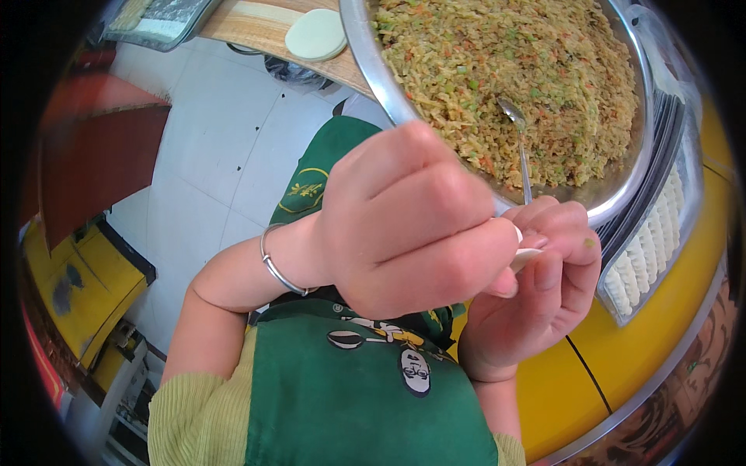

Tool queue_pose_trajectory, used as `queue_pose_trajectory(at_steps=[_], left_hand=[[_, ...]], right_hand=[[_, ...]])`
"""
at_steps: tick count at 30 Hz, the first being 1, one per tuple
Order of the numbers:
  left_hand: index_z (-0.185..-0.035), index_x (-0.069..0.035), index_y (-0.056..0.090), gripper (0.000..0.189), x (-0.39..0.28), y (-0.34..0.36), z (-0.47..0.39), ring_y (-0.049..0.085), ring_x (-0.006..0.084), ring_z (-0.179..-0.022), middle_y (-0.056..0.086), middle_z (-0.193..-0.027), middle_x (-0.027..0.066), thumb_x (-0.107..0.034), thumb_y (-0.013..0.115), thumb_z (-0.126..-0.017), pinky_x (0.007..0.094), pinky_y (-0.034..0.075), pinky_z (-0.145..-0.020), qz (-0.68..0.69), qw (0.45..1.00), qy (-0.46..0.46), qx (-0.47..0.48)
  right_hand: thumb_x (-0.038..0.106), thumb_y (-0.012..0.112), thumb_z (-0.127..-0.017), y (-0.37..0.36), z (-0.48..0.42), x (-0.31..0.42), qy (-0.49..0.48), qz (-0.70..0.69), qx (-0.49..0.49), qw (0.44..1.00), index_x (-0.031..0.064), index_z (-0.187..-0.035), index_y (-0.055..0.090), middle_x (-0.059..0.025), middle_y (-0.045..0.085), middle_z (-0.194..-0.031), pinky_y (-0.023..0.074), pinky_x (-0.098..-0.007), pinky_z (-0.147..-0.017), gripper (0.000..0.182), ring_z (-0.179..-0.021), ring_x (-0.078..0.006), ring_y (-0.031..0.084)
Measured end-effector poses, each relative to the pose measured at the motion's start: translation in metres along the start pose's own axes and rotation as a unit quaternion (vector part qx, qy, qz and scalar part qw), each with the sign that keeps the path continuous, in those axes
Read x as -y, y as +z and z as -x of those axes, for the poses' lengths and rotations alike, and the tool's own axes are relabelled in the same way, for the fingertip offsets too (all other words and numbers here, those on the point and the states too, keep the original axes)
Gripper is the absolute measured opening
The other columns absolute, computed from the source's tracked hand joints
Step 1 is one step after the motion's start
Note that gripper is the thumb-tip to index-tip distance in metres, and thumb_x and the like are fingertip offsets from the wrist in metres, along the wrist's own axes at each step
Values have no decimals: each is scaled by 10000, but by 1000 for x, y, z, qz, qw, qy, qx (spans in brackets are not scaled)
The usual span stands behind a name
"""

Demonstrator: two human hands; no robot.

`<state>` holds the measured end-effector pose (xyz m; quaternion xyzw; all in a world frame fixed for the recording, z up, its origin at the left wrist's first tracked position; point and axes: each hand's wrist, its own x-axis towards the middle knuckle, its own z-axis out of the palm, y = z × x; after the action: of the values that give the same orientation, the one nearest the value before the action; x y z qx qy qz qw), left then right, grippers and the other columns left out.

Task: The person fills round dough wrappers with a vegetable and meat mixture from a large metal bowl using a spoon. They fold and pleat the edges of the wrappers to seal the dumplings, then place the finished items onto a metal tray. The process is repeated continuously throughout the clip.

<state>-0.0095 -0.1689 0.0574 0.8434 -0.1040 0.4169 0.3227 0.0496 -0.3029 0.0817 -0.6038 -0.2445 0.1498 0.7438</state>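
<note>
My left hand (414, 227), with a metal bangle (271, 262) on its wrist, is closed around the near edge of a small piece of pale dough wrapper (526, 255). From the other side, my right hand (539, 279) pinches the same dough between thumb and fingers. Most of the dough is hidden by the fingers, so any filling inside cannot be seen. Just beyond both hands is a large metal bowl (376, 70) of chopped vegetable filling (466, 76) with orange and green bits. A metal spoon (521, 148) stands in the filling, its handle towards my right hand.
A stack of round dough wrappers (316, 35) lies on a wooden board (250, 23) left of the bowl. A floured tray (169, 29) is farther left. Stacked trays (632, 309) at right hold rows of shaped dumplings (647, 256) on the yellow table (548, 396).
</note>
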Motion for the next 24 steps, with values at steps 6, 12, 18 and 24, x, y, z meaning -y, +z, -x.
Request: queue_pose_trajectory(at_steps=[6, 12, 18, 24], left_hand=[[-937, -83, 505, 188, -11, 2, 1, 416, 166, -530, 501, -746, 27, -116, 610, -784, 276, 348, -462, 166, 977, -132, 20], [-869, -57, 550, 120, -15, -4, -3, 423, 174, -509, 516, -691, 48, -152, 590, -807, 280, 360, -467, 222, 955, -196, 28], [-850, 20, 558, 146, -10, 0, -7, 517, 189, -536, 555, -700, 98, 6, 622, -720, 254, 402, -458, 332, 916, -225, 7], [-974, 14, 532, 199, -26, -2, -15, 549, 121, -625, 581, -813, 84, -13, 595, -787, 223, 434, -524, 408, 827, -382, -65]], right_hand=[[43, 520, -812, 0, -3, 8, 70, -78, -34, 994, -8, -974, 416, -97, 518, -807, 408, -222, -637, 200, -692, -123, 494], [138, 515, -829, -2, 2, 3, 101, -229, -46, 967, 15, -937, 439, -72, 474, -742, 392, -258, -610, 181, -660, -148, 464], [276, 508, -825, -4, 17, 2, 86, -93, 28, 991, 71, -969, 434, -66, 482, -969, 359, -350, -869, 261, -950, -209, 475], [192, 521, -855, -1, 8, -10, 30, -105, -63, 992, 66, -968, 516, -97, 544, -989, 443, -346, -794, 169, -905, -219, 527]])
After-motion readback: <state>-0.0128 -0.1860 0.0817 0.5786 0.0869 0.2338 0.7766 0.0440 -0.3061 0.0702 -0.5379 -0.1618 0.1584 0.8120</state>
